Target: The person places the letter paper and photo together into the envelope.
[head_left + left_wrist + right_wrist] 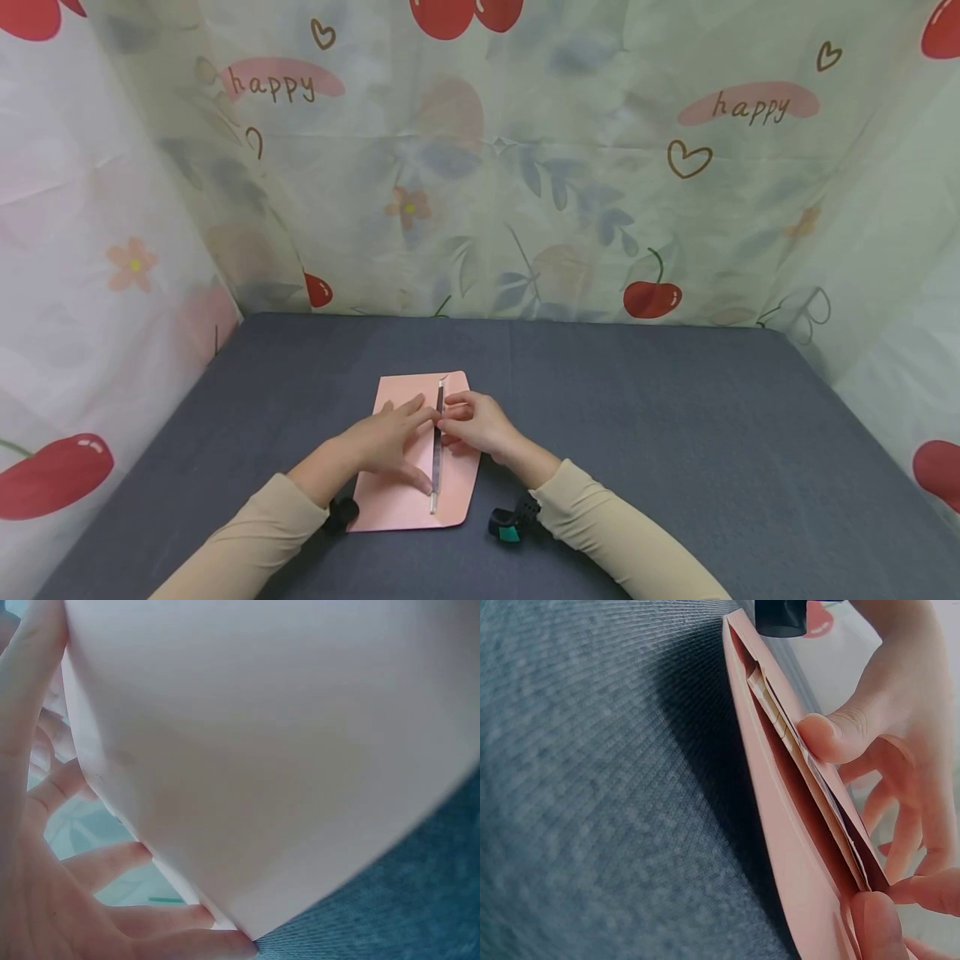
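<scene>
While the pink envelope (pixel 408 475) is pressed flat by the spread left hand (pixel 386 442), its flap strip (pixel 437 450) is pinched by the right hand (pixel 472 423); sealing likely needs even pressure.

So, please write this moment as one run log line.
left hand: flat on pink envelope | right hand: pinching envelope's flap edge | dark strip: along envelope | surface: grey table

Makeshift recording booth, cherry-print cloth (pixel 525 167) walls (printed "happy"), grey fabric-covered table (pixel 675 433)
</scene>
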`<state>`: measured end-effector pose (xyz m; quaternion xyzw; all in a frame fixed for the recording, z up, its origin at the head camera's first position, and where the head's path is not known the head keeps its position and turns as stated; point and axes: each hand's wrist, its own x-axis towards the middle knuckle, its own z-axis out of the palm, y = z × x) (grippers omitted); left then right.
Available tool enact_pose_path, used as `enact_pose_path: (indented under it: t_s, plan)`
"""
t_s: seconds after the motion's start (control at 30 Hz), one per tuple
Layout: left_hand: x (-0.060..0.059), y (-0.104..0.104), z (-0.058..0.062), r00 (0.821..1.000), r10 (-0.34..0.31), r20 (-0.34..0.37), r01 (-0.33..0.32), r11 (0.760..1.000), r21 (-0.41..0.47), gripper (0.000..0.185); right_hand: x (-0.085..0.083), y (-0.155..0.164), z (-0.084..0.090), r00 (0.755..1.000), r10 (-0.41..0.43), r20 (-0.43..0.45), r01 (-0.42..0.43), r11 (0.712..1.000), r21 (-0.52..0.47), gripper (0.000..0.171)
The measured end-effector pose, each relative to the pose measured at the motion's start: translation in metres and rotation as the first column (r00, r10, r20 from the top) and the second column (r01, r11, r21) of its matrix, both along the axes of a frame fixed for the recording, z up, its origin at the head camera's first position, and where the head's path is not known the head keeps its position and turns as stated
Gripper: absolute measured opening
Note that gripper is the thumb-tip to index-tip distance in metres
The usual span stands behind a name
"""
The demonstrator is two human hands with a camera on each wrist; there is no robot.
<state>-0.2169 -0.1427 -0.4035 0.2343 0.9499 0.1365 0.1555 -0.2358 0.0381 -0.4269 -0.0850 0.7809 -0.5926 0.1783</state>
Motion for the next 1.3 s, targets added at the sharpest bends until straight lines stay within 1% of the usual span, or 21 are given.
enact_pose_path:
  t_s: [0.2,0.73,0.87,1.3]
  plan:
    - [-0.0007,0.0004,-0.0005,1.000,0.002,0.003,-0.002,1.000,-0.004,0.096,-0.0005,-0.0003,-0.0004,1.000,-0.001,0.017,0.002,1.000,-0.022,0.045]
    - [0.0004,0.0005,0.0007,1.000,0.021,0.012,-0.020,1.000,-0.014,0.093,-0.0002,-0.0012,0.0006,0.999,0.017,0.028,-0.017,1.000,-0.027,0.047]
    - [0.0004,0.0005,0.0009,1.000,0.014,0.011,-0.014,1.000,-0.012,0.094,-0.0010,-0.0013,0.0002,0.999,0.020,0.029,-0.019,0.999,-0.034,0.048]
    - [-0.0004,0.0006,0.0006,1.000,0.013,0.013,-0.013,1.000,-0.006,0.094,-0.0012,0.0003,-0.0025,0.998,0.064,0.023,-0.063,0.996,-0.063,0.049]
